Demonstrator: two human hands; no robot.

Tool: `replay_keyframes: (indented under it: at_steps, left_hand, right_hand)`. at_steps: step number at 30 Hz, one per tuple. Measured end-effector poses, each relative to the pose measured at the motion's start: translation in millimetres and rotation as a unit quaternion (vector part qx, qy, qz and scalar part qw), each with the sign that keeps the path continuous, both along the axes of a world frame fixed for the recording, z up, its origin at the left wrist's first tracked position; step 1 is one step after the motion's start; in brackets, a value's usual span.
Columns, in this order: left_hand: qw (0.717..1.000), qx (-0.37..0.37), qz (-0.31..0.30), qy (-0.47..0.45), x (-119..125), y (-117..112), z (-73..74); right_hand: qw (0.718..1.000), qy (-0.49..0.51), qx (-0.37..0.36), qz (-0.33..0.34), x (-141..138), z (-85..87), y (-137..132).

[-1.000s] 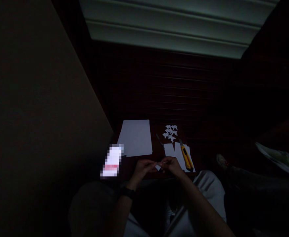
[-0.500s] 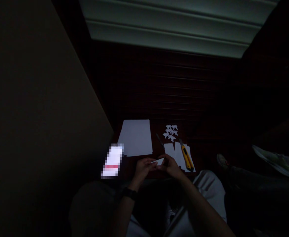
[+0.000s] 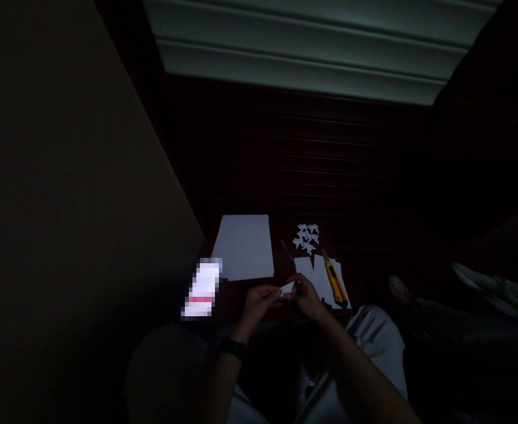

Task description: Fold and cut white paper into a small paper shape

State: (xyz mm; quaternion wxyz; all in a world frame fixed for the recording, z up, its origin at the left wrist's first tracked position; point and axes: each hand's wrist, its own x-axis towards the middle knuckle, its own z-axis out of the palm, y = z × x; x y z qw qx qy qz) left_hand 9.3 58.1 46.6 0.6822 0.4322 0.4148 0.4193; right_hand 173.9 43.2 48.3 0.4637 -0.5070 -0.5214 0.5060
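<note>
Between my hands is a small piece of white paper, held above the near edge of the dark table. My left hand pinches its left side, fingers closed. My right hand grips the right side with thumb and fingers. Just beyond my right hand lie cut white paper sheets, with a yellow utility knife resting on them. Small folded white paper pieces sit in a cluster behind. A thin pen-like tool lies to their left.
A stack of white paper lies at the table's back left. Nearer, at the left edge, is a bright pixelated rectangle. A wall rises on the left. At the right are another person's shoes.
My left fingers have shifted slightly along the small paper, and less of it shows between my hands. The things on the table stay where they were.
</note>
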Motion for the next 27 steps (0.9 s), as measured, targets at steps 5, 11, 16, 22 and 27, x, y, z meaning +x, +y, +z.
replay_keyframes:
  at_steps: [5,11,16,22,27]
  left_hand:
    - [1.000,-0.003,0.011,0.008,0,0,0.4]
    - [1.000,0.002,0.002,0.020,0,-1,-0.8]
    - [1.000,0.004,-0.006,0.017,-1,-1,0.4]
    - [0.999,0.002,-0.044,0.020,-5,-2,6.4]
    - [0.999,-0.010,-0.049,0.000,-8,-2,9.4]
  right_hand:
    - [0.997,0.058,-0.054,-0.009,0,0.1,0]
    - [0.991,0.063,-0.113,-0.023,5,0.8,3]
    - [0.990,0.069,-0.118,0.016,9,7.7,3]
    - [0.987,0.114,-0.112,0.030,10,6.8,1]
    - [0.986,0.127,-0.109,-0.003,10,-0.1,2]
